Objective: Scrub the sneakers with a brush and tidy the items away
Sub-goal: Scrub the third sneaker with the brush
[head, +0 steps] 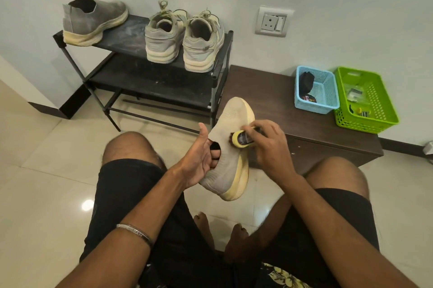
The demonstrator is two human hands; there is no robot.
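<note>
The beige sneaker (228, 147) hung above the floor between my knees, my left hand (201, 159) gripping it with fingers (214, 147) hooked into its opening. My right hand (269, 145) clasped the yellow brush (242, 139), bristles against the sneaker's side. Its grey mate (93, 22) stood on the shoe rack (131, 37).

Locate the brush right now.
Head view, centre: the brush is in the right hand, pressed on the side of the sneaker held by the left hand, in front of the brown cabinet.
</note>
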